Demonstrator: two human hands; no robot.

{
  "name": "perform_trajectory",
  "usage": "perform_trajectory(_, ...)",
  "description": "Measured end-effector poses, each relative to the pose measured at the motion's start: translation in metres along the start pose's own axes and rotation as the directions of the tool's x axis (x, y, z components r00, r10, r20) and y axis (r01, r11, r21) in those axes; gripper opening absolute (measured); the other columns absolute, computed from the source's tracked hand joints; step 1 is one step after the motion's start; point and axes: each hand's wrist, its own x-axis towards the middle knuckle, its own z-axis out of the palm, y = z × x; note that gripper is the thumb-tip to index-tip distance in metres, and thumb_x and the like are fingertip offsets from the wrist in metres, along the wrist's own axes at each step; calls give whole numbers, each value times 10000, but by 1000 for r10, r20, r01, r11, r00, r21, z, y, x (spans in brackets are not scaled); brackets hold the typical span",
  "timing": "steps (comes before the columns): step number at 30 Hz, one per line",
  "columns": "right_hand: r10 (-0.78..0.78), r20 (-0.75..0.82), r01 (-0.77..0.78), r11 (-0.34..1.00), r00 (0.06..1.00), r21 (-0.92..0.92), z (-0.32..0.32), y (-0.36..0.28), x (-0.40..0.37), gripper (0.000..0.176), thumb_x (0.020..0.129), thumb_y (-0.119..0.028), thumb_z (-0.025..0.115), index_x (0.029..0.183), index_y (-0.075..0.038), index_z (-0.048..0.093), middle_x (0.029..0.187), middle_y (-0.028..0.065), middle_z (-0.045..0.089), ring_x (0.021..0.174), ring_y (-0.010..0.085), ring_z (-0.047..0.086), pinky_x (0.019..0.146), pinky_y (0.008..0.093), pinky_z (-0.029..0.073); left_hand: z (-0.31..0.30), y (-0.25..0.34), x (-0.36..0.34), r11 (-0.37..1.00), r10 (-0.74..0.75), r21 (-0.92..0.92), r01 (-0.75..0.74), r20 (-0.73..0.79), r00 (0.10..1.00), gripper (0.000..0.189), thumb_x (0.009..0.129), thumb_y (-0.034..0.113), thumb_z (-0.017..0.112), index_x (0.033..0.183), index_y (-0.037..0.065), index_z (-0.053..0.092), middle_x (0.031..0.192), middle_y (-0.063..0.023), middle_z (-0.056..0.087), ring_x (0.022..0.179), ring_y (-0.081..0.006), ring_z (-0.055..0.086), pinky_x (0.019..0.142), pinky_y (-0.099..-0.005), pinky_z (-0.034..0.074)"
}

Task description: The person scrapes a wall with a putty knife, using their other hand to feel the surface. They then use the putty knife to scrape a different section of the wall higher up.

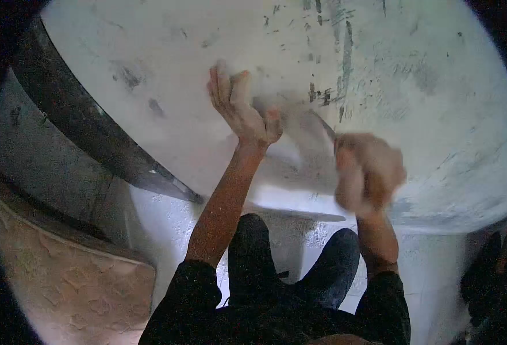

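Note:
My left hand (243,109) is raised in front of the white wall (173,63), palm turned up and fingers stretched apart. A grey shadowy patch lies just beyond its thumb. Lower and to the right, my right hand (369,169) is closed in a fist and smeared by motion. From the fist a thin-bladed scraper (324,124) points up and left toward the wall; its handle is hidden in my fingers, and I cannot tell its exact shape. Dark marks and rough streaks run down the wall above the two hands.
A dark curved band (87,118) borders the wall on the left. Below it, a patterned mattress-like panel (75,276) stands at the lower left. My knees (250,247) show beneath the wall's lower edge. Dark items (486,270) hang or stand at the right.

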Motion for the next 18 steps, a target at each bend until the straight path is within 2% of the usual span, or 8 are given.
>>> perform_trajectory(2,-200,-15,172,801,980,574,-4,0,2,179,814,-213,554,862,-57,628,846,69,624,832,239,599,804,330,458,7,-7,1,1000,-2,-22,1,-34,999,616,891,508,291,1188,-25,378,1316,-286,306,1264,-433,239,1021,-564,139)
perform_trajectory(4,-271,-44,199,575,961,794,-8,0,6,202,834,-248,544,881,-71,631,883,65,629,876,229,599,848,335,446,3,-5,-1,999,-20,-36,19,-24,1000,640,877,533,306,1201,-14,382,1339,-294,289,1267,-441,239,1015,-571,133)
perform_trajectory(6,-144,202,98,970,969,220,-5,5,18,189,796,-210,561,766,-37,631,773,59,620,730,226,596,731,313,484,1,-2,-1,1000,-9,-28,9,-7,1000,631,879,521,307,1195,-19,385,1335,-296,291,1271,-440,231,1015,-573,130)
perform_trajectory(7,-39,278,79,988,960,-132,-3,6,25,194,777,-191,569,709,-20,631,718,57,616,658,224,595,672,302,502,2,-2,-1,999,-14,-29,14,-14,1000,631,879,521,307,1195,-19,385,1335,-296,291,1271,-440,231,1015,-573,130)
perform_trajectory(10,240,243,-227,970,940,-83,-21,12,10,163,787,-158,557,699,-38,624,714,55,609,684,221,590,740,326,483,3,-4,2,999,-19,-29,19,-8,1000,629,878,522,308,1196,-15,388,1333,-295,294,1272,-441,230,1018,-571,127)
perform_trajectory(13,-120,124,108,989,985,100,24,41,19,142,735,-104,572,597,-71,587,560,75,580,482,203,577,540,299,500,-3,0,-4,999,-33,-35,34,18,999,635,873,529,315,1200,-11,384,1333,-296,295,1270,-443,232,1019,-572,125)
perform_trajectory(15,-304,31,299,947,952,121,41,44,14,185,839,-69,473,696,-29,583,697,62,598,608,180,578,663,306,509,1,-6,-5,999,-29,-19,29,-2,1000,635,872,526,316,1208,-9,376,1336,-296,291,1269,-441,237,1019,-574,126)
perform_trajectory(18,-290,-8,285,938,957,197,46,37,16,185,799,-122,534,633,-41,540,650,61,586,559,192,569,625,289,504,1,-15,-8,999,-19,-27,19,-6,1000,632,876,520,304,1216,-8,370,1335,-293,292,1268,-438,241,1015,-578,130)
